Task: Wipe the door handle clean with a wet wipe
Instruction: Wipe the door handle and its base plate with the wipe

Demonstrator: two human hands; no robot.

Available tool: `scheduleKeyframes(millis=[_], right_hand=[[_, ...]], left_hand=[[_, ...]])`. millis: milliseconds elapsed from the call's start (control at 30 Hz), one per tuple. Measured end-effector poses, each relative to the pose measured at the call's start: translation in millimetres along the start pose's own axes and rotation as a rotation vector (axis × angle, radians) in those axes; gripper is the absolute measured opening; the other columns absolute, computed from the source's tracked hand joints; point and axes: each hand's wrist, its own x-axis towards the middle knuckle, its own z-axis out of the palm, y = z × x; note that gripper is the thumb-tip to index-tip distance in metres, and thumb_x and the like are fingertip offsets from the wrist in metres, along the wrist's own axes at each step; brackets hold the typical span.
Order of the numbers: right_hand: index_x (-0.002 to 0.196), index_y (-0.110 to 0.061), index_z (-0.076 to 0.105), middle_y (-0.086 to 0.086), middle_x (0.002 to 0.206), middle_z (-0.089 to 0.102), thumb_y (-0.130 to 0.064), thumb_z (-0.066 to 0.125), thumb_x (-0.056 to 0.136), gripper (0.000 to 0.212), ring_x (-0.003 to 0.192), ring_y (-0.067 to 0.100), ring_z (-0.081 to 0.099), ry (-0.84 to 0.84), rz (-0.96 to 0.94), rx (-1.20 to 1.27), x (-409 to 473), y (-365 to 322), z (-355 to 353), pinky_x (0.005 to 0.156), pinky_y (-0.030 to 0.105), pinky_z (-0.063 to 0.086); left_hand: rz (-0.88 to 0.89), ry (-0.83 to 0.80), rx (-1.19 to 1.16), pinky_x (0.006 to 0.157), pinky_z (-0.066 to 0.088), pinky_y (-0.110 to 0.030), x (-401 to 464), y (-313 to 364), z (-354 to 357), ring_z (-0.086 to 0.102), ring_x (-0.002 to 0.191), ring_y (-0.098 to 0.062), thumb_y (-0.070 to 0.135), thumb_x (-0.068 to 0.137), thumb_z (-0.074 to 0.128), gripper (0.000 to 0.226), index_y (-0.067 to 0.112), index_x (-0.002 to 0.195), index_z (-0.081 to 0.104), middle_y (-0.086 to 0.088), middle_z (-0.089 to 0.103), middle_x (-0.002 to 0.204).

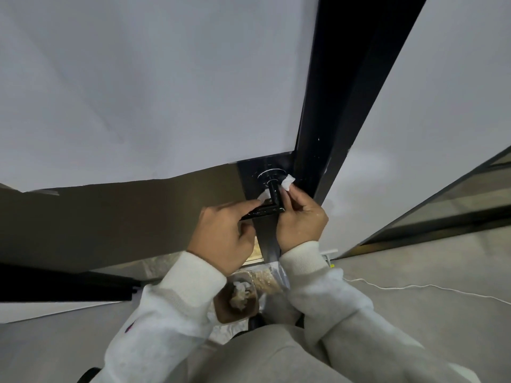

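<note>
A black lever door handle (272, 201) juts from a black lock plate on the door, just under a round rosette. A white wet wipe (287, 182) is looped behind the handle's neck, one end showing on each side. My right hand (301, 219) pinches the right end of the wipe beside the neck. My left hand (224, 233) pinches the left end, its fingers lying along the lever. Both wrists wear cream sleeves.
The door (132, 100) is pale above and brown below, with a black frame (326, 111) on the right. A brown tray (235, 299) with crumpled tissue lies on the floor below my hands. A white cable (414, 286) runs across the grey floor.
</note>
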Motion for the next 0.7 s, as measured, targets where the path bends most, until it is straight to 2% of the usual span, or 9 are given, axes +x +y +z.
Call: scheduleKeyframes(millis=[67,167,267,333,400,467,600,700], right_hand=[[0.106,-0.009,0.078,-0.005,0.094,0.076,0.000,0.077,0.084,0.024,0.084,-0.009,0.068,-0.047,-0.039,-0.093,0,5,-4,0.080,0.011,0.053],[0.103,-0.018,0.079,-0.002,0.084,0.076,-0.008,0.075,0.084,0.022,0.074,0.004,0.068,-0.156,-0.133,-0.327,-10,26,-19,0.077,0.021,0.056],[0.102,-0.020,0.073,-0.010,0.069,0.070,-0.015,0.072,0.089,0.014,0.065,0.007,0.069,-0.139,-0.126,-0.370,-20,34,-32,0.069,0.019,0.055],[0.094,-0.015,0.074,-0.013,0.066,0.067,-0.014,0.072,0.089,0.005,0.063,-0.001,0.065,-0.116,-0.185,-0.401,-18,31,-33,0.069,0.018,0.054],[0.091,-0.011,0.077,-0.005,0.068,0.070,-0.015,0.070,0.090,0.008,0.062,0.004,0.065,-0.102,-0.262,-0.440,-12,27,-28,0.068,0.024,0.055],[0.100,-0.008,0.079,0.008,0.070,0.071,-0.012,0.072,0.085,0.017,0.060,0.021,0.066,-0.106,-0.331,-0.500,-6,27,-20,0.062,0.029,0.054],[0.106,-0.009,0.077,0.012,0.074,0.068,-0.001,0.071,0.079,0.029,0.059,0.032,0.063,-0.151,-0.405,-0.591,4,27,-12,0.058,0.031,0.055],[0.111,-0.008,0.074,0.013,0.085,0.066,-0.003,0.063,0.076,0.036,0.065,0.036,0.063,-0.204,-0.426,-0.639,5,30,-9,0.058,0.037,0.055]], left_hand=[[0.005,0.000,0.012,0.094,0.054,-0.032,0,1,0,0.070,0.087,-0.015,0.008,0.079,0.054,0.048,0.024,0.122,0.071,0.001,0.075,0.111],[0.010,-0.013,0.032,0.095,0.054,-0.034,-1,0,-1,0.069,0.093,-0.015,0.012,0.077,0.051,0.051,0.024,0.123,0.070,0.002,0.076,0.108],[0.001,-0.038,0.028,0.098,0.053,-0.039,-2,-2,0,0.069,0.095,-0.013,0.015,0.078,0.049,0.053,0.026,0.126,0.067,0.003,0.074,0.115],[-0.008,-0.042,0.016,0.098,0.053,-0.041,-3,-3,0,0.067,0.075,-0.006,0.014,0.078,0.052,0.052,0.027,0.127,0.067,0.003,0.073,0.116],[-0.012,-0.041,0.007,0.094,0.054,-0.041,-3,-4,1,0.058,0.058,-0.003,0.013,0.077,0.054,0.052,0.027,0.126,0.067,0.002,0.074,0.109],[-0.012,-0.052,0.003,0.094,0.054,-0.040,-2,-4,1,0.062,0.065,-0.006,0.015,0.075,0.053,0.054,0.026,0.126,0.067,0.000,0.075,0.104],[-0.025,-0.073,-0.001,0.094,0.053,-0.041,-3,-5,0,0.053,0.060,-0.007,0.018,0.073,0.053,0.056,0.027,0.127,0.066,0.001,0.074,0.112],[-0.033,-0.081,0.002,0.097,0.051,-0.045,-2,-5,0,0.068,0.084,-0.019,0.021,0.071,0.051,0.059,0.028,0.128,0.065,0.001,0.073,0.116]])
